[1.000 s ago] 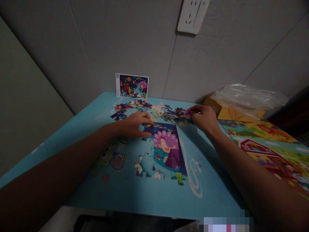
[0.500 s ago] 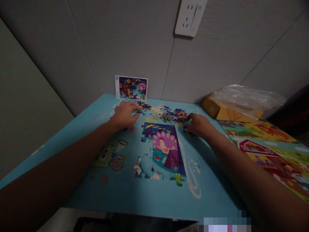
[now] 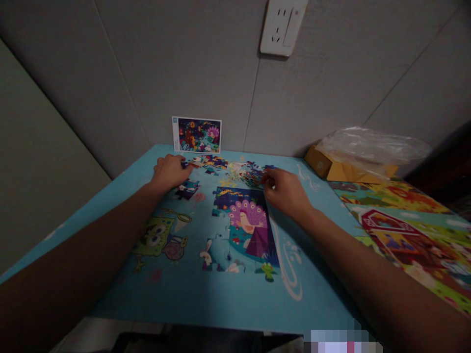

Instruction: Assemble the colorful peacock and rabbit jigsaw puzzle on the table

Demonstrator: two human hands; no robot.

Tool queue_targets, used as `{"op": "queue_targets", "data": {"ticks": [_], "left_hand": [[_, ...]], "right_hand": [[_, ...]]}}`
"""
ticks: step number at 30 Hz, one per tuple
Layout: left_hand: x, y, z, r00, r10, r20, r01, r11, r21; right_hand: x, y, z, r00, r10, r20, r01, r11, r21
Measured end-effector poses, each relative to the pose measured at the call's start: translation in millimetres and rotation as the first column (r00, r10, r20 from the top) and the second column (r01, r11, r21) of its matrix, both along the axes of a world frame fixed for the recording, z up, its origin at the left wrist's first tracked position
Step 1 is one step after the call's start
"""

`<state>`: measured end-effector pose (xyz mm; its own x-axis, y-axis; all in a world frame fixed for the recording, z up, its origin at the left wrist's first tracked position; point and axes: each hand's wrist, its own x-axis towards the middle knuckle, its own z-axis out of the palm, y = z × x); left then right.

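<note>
On the blue table lies a partly joined jigsaw puzzle (image 3: 248, 230) with a pink peacock, a white rabbit and a frog. Behind it spreads a pile of loose puzzle pieces (image 3: 250, 172). My right hand (image 3: 287, 191) is at the pile's right edge, thumb and fingers curled together; what they pinch, if anything, is hidden. My left hand (image 3: 169, 171) rests at the far left with fingers apart, beside scattered puzzle pieces (image 3: 209, 163). A small cluster of pieces (image 3: 188, 189) sits just below it. The picture card (image 3: 198, 135) leans upright against the wall.
To the right stand a yellow box (image 3: 353, 171) and crumpled clear plastic (image 3: 371, 144). A colourful farm-scene picture (image 3: 405, 240) lies along the right side. The blue table (image 3: 206, 304) carries a printed cartoon figure. A socket (image 3: 283, 27) is on the wall behind.
My right hand has moved left, in against the pile's edge. My left hand has shifted left and uncovered the small cluster of pieces. The view has turned slightly.
</note>
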<state>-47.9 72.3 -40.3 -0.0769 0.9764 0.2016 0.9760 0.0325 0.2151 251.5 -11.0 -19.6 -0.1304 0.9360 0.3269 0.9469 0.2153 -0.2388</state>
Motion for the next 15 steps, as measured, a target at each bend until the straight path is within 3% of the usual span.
{"op": "queue_targets", "data": {"ticks": [5,9,12,13,15], "left_hand": [[-11.2,5.6,5.2,0.997,0.061,0.056,-0.059,0.997,-0.041],[-7.1,1.8,7.6,0.981,0.067,0.182,-0.071,0.997,0.016],[7.9,-10.6,10.3,0.946,-0.119,0.302,0.063,0.980,0.189],[15.1,-17.0,11.4,0.922,-0.232,0.312,0.138,0.946,0.295],[31.2,-32.1,13.6,0.819,-0.532,0.214,0.394,0.794,0.463]], "right_hand": [[-5.2,-3.0,-2.5,0.997,0.063,-0.044,-0.063,0.998,0.007],[-8.6,-4.9,-2.5,0.989,0.095,-0.113,-0.094,0.995,0.019],[-14.4,-7.3,-2.8,0.965,0.104,-0.240,-0.115,0.993,-0.033],[-16.7,-8.0,-3.3,0.945,0.106,-0.310,-0.133,0.989,-0.065],[-21.2,-9.2,-5.2,0.867,0.135,-0.480,-0.215,0.970,-0.116]]}}
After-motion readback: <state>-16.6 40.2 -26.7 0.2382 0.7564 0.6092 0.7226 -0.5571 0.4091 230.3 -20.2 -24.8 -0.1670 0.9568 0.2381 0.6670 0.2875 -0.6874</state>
